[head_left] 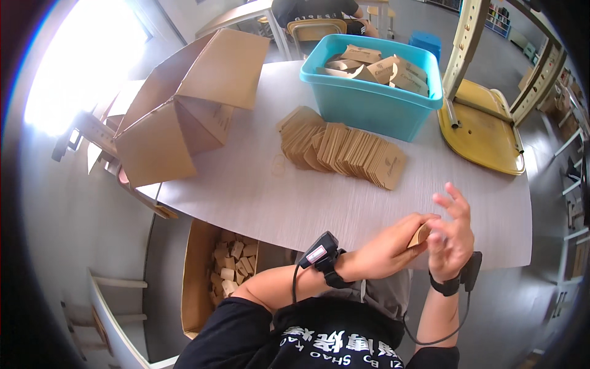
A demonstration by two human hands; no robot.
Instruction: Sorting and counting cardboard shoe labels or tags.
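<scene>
In front of my body, over the table's near edge, my left hand (388, 247) is closed around a small brown paper box (420, 235), which is curved and partly hidden by the fingers. Close against its right side is my right hand (453, 237), fingers spread and slightly blurred; whether a fingertip touches the box I cannot tell. Beyond my hands, a long fanned row of flat brown paper boxes (362, 154) leans over on the table (264, 190). Behind that row stands a light-blue plastic bin (369, 107) holding several shaped paper boxes (384, 69).
A large open cardboard box (153, 144) sits on the table's left, flaps out. Below the near edge, another carton (196, 270) holds many small brown boxes (230, 261). An upturned yellow-seated chair (479, 135) rests at the right. A person (319, 9) sits at a far table.
</scene>
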